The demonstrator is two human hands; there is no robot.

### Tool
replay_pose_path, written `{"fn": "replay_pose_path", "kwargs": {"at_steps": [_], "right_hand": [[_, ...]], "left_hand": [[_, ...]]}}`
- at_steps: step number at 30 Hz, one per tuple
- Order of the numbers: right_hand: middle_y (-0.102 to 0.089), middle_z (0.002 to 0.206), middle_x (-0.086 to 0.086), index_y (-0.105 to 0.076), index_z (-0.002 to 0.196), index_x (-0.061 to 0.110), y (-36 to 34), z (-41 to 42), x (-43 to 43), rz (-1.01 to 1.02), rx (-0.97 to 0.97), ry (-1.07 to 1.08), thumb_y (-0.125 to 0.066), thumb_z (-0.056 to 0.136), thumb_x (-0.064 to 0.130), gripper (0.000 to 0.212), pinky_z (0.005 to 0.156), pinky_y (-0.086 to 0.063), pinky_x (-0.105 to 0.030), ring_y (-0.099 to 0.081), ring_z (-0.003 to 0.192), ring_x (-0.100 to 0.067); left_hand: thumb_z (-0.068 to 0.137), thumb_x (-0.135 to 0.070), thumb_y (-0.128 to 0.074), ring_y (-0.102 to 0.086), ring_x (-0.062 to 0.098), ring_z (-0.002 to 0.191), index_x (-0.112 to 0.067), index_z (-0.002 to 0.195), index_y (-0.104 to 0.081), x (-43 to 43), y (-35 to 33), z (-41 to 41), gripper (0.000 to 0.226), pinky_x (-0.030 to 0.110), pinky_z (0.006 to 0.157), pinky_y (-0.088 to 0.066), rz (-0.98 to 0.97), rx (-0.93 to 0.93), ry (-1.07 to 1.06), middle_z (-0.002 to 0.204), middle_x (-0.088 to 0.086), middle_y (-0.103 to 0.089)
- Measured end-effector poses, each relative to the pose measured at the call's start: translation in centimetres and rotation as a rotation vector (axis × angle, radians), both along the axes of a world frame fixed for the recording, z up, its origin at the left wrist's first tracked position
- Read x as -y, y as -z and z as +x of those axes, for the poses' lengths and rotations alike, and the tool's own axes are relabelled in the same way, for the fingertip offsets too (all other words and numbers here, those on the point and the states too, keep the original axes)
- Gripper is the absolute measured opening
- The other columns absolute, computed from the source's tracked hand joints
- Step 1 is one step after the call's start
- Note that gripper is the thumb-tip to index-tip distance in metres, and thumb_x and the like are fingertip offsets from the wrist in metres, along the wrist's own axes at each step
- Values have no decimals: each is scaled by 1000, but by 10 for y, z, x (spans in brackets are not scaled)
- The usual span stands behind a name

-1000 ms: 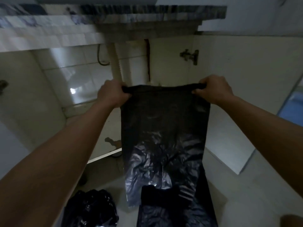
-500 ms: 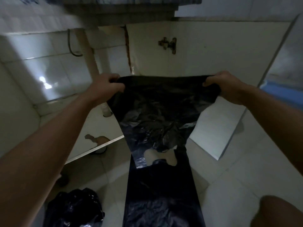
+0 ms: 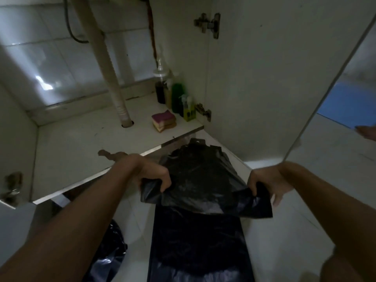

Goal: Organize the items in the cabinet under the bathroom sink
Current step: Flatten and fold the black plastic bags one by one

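I see the open cabinet [image 3: 81,143] with its white floor panel, drain pipe [image 3: 109,78] running down through it and the door [image 3: 264,78] swung out at right; on the tiled floor in front lies a flat black bag [image 3: 199,247], with a crumpled black bag [image 3: 109,251] just left of it. My left hand [image 3: 150,174] and right hand [image 3: 266,184] each pinch a near corner of a black plastic bag [image 3: 203,180], both clamped on it, spread low over the flat one. Far right inside: bottles [image 3: 177,94], stacked sponges [image 3: 163,121].
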State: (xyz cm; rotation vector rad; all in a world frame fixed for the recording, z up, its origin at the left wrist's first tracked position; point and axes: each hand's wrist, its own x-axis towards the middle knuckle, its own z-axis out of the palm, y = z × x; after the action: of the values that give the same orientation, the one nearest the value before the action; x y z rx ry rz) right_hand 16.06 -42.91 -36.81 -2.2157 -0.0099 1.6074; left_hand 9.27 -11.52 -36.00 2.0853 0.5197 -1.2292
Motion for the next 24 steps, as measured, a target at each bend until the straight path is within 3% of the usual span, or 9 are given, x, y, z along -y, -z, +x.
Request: {"fn": "replay_pose_path", "kwargs": {"at_steps": [6,9,11,14,17,19,21,23,24], "right_hand": [[-75,84,-5,-70,92,18,62,-30,-13,-148,-133,-53,-56,78,10,21,111,-32,-50,-67,81,-21],[-76,95,-6,-65,101,22,96,-40,-13,-200,-196,-63,-56,77,11,28,113,-25,-52,-70,80,-22],[-76,81,-3,-65,95,21,113,-49,-13,-203,-223,-79,-54,81,11,20,103,-35,-42,-69,71,-20],[-77,82,-4,-69,93,19,142,-57,-9,-185,-262,-46,-56,78,9,22,104,-38,-43,-73,80,-27],[-75,72,-1,-66,95,20,158,-64,-8,-190,-273,-40,-52,84,8,22,79,-41,-30,-72,70,-23],[-72,61,2,-63,98,20,162,-69,-9,-184,-278,-56,-46,90,5,24,61,-36,-20,-69,58,-16],[-72,61,3,-60,116,17,165,-75,-10,-189,-299,-89,-43,93,4,32,52,-36,-16,-68,56,-13],[-76,89,-2,-52,137,13,168,-81,-12,-188,-311,-108,-43,93,4,46,57,-45,-16,-72,73,-16],[-70,116,-7,-46,143,11,169,-85,-13,-191,-308,-110,-43,94,4,50,72,-52,-21,-71,94,-20]], "left_hand": [[50,-19,-70,-56,35,100,-10,76,-63,9,71,-15,28,40,89,-51,108,-163,106,117,19,-56],[58,-23,-69,-52,31,112,-14,104,-64,15,104,-27,47,39,98,-51,149,-225,149,136,13,-42],[59,-23,-68,-51,31,118,-17,117,-60,20,121,-36,59,42,99,-51,160,-253,165,141,11,-36],[70,-19,-63,-54,29,109,-15,97,-62,26,139,-50,27,44,101,-49,134,-284,143,125,14,-46],[65,-21,-63,-52,24,87,-13,83,-59,26,156,-60,21,45,101,-48,107,-294,154,100,12,-51],[66,-22,-63,-50,23,86,-14,85,-57,25,167,-65,21,40,94,-51,114,-299,173,98,10,-49],[79,-18,-60,-47,18,74,-16,79,-51,27,174,-70,9,24,69,-52,111,-302,229,87,6,-44],[87,-13,-55,-40,15,63,-16,73,-44,30,179,-75,18,11,44,-41,117,-292,297,76,6,-38],[89,-11,-53,-38,14,61,-15,71,-42,32,181,-78,22,9,38,-36,109,-279,320,74,5,-36]]}}
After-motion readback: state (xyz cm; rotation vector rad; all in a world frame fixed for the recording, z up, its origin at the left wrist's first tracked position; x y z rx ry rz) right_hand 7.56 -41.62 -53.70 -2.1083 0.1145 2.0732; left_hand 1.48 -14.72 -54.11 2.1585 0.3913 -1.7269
